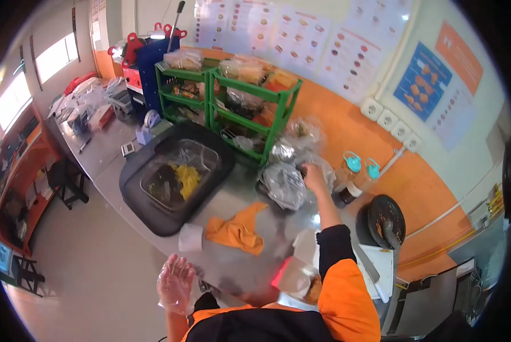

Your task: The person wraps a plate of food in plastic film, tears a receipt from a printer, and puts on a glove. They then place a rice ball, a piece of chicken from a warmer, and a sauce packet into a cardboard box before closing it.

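Observation:
My right hand (313,176) reaches over the metal table, its fingers closed at the clear plastic bags (285,185) beside the green rack; what they hold is too small to tell. In a clear plastic glove, my left hand (176,282) is raised at the table's front edge, palm up, fingers apart, holding nothing. Between my arms lie an orange cloth (238,229) and a white cup-like item (191,237). An open takeaway box (297,277) with some food in it sits under my right forearm.
A black tray (135,194) holds a clear container of yellow and dark food. Green racks (283,97) stand behind. To the right are teal-capped bottles (365,176), a stone mortar (399,219), and a knife (367,263) on a white board (384,256).

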Motion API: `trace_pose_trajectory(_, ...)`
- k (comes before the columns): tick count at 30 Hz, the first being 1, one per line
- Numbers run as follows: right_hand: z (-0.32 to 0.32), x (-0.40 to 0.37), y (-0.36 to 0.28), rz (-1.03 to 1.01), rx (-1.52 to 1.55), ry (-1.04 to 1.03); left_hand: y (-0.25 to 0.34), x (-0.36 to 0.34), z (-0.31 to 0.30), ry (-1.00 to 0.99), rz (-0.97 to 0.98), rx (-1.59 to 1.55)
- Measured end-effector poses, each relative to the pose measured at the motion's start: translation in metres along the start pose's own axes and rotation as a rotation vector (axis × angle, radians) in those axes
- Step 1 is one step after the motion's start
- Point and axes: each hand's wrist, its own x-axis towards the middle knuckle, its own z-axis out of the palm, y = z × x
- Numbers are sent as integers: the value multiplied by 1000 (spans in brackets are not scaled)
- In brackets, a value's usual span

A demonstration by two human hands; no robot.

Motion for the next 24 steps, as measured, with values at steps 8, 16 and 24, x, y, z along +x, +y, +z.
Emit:
trace_pose_trajectory(8,52,39,15,110,-874,171,100,83,21,12,-22,187)
trace_pose_trajectory(16,-2,26,-5,260,-299,-4,82,130,43,-173,-177,166)
trace_pose_trajectory(24,-101,-172,-89,550,1401,639,25,135,79,-336,-422,174)
